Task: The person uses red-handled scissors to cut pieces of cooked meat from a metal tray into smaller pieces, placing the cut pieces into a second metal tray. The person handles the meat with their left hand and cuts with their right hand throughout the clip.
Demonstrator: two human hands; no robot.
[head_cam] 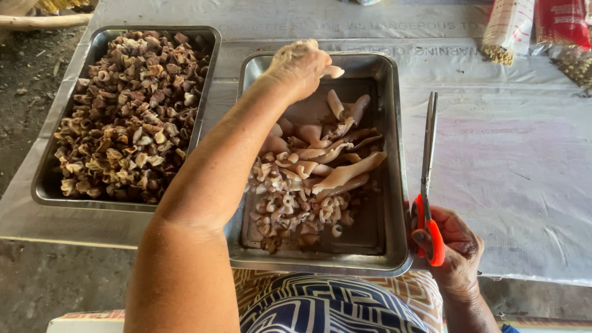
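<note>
pale strip of meat [333, 72] pinched in the left hand [298, 66], up over the far end of the near steel tray [382, 262], short tip poking rightward out of the closed fingers. long axis roughly left to right, though mostly hidden in the grip. below it, uncut long pieces [345, 176] lying across the tray's middle, mostly slanting from lower left up to right, and a heap of small cut rings [290, 206] toward the near left. looks partway through: a fair pile snipped, a good dozen long strips to go. right hand [453, 246] beside the tray's right rim, wrapped through the orange handles of the scissors [428, 160], blades shut and pointing straight away up the table. further left, second tray [43, 185] heaped full with darker cut pieces [126, 111]. plastic sheet [512, 154] covering the table, packets [536, 28] at the far right corner.
</note>
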